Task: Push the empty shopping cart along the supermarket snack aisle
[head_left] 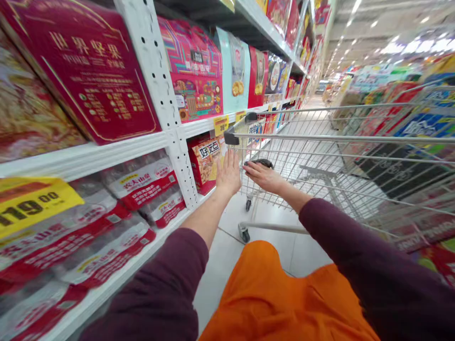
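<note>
My left hand (228, 174) is raised with its fingers stretched out, beside the near corner of a metal shopping cart (320, 138). It holds nothing. To its right, my right hand (265, 177) reaches inward with flat, extended fingers pointing left. A dark object (263, 162) shows just behind the right hand; what it is and whether the hand touches it I cannot tell. The black corner cap (232, 138) of the cart lies just above my left fingertips. Beyond the left hand, red snack boxes (204, 163) stand on the lower shelf.
White shelving (174, 142) runs along the left, with packs of bottled water (142, 184) low down and gift boxes (103, 71) above. A yellow price tag (37, 203) juts out. Cart wheels (244, 233) rest on the tiled floor (227, 265). Stacked goods (426, 118) stand at right.
</note>
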Demonstrator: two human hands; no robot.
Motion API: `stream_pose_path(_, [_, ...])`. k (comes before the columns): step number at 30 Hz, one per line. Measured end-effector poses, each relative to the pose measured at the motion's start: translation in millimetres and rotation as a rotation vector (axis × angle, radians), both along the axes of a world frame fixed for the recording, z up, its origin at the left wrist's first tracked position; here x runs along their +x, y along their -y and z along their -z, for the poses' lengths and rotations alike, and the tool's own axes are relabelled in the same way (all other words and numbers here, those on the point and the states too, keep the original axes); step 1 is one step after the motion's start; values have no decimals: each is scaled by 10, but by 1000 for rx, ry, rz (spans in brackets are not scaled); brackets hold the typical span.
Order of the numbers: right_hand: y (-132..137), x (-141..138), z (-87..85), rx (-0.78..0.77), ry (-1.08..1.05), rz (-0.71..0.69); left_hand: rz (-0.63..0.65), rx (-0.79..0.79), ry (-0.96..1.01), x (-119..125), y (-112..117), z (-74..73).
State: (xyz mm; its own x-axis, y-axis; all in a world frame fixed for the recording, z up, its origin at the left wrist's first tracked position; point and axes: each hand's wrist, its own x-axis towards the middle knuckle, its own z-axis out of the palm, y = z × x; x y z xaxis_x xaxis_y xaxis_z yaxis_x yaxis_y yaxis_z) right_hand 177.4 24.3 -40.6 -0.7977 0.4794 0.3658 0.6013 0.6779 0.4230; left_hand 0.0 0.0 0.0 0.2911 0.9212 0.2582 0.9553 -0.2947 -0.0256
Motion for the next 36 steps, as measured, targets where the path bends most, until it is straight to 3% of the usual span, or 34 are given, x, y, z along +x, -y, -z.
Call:
stream_pose_path(6, [-169,-139,-543,63,-210,-47,0,98,70,-12,-129,0])
stream_pose_path(9, [-238,-217,-638,66,-226,5,-10,104,55,-2,-157,-2])
stream_pose_path(12, [-246,-268,-491,50,-177,47,-25,84,22,-26,-142,21])
stream_pose_path(18, [-116,-234,55,28,-106,45,-32,84,34,-125,-90,83])
stream_pose_path(21, [-20,-173,105,-20,-72,23,-8,101,52,-96,-57,50])
stream_pose_path(24, [67,-78,-104,-21,-129,8,22,110,73,7,-9,-25])
stream_pose_path(30, [137,195,-815,135,-438,75,119,185,94,275,59,-239])
stream_pose_path(33, [122,190,-956,166,-461,160,130,206,102,386,48,-365])
stream_pose_path(36, [101,115,-967,177,-401,247,118,178,104,484,16,-483])
